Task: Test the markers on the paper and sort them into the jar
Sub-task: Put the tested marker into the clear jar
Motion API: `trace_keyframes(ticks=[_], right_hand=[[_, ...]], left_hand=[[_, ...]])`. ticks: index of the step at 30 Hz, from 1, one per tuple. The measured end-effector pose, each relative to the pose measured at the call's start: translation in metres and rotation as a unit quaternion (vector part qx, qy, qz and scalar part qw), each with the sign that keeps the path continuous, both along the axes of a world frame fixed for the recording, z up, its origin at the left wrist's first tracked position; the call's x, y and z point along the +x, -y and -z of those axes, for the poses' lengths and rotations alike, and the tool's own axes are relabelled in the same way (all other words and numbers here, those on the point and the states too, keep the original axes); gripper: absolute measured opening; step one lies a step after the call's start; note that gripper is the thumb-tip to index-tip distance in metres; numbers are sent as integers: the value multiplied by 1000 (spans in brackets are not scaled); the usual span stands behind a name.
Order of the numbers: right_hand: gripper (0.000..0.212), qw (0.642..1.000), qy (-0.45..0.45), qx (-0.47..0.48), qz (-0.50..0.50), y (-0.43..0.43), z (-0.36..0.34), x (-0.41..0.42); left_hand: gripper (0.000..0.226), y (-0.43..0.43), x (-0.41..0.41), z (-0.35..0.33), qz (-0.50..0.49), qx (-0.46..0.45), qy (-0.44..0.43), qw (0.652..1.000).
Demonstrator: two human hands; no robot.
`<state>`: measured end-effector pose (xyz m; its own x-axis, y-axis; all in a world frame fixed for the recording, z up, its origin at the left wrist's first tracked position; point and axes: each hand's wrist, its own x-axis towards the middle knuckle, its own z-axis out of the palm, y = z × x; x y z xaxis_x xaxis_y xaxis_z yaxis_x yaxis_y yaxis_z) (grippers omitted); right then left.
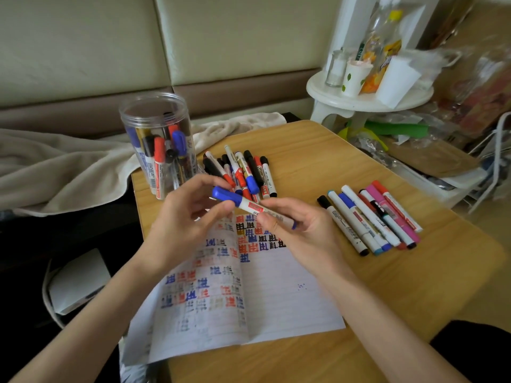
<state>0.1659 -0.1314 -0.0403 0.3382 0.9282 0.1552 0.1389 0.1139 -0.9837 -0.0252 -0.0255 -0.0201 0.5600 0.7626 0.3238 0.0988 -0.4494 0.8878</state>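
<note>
Blue plastic caps one end of the blue marker (249, 204), which is held slantwise in the air just above the top of the paper (276, 286), between both hands. The left hand (182, 217) pinches the cap (225, 195) with thumb and curled fingertips. The right hand (298, 228) wraps thumb and fingers round the white barrel near its tail, where a blue end plug shows.

By its look the marker is light, stiff and smooth, so it should take little force to carry. The glossy barrel could twist in the fingers when the cap is pulled, though, so a firm hold on the labelled middle of the barrel, with the other hand on the cap, seems the best purchase. Whether the cap is seated or already loosened I cannot tell.

The paper beneath, an open lined notebook, is crowded with red, blue and black test marks. Beyond it lies a heap of markers (243, 170). To the left of that stands the clear jar (157, 111), lidless and part filled with upright markers. A row of markers (370, 222) lies well apart on the right of the wooden table (331, 161).
</note>
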Motion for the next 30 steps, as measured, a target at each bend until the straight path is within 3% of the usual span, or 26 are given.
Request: trace_keyframes(ticks=[6, 11, 21, 25, 30], right_hand=[[36, 1000, 11, -9, -1, -9, 6, -8], [51, 999, 43, -27, -5, -13, 5, -6], [48, 971, 237, -18, -10, -32, 20, -10], [48, 962, 274, -14, -14, -37, 20, -8], [49, 949, 312, -16, -34, -36, 23, -7]], left_hand=[[36, 9, 6, -9, -18, -98, 97, 990], [30, -1, 1, -24, -79, -31, 131, 988], [31, -37, -12, -92, -175, 142, 197, 954], [33, -60, -17, -122, -218, 178, 235, 930], [34, -84, -22, -136, -240, 218, 173, 930]])
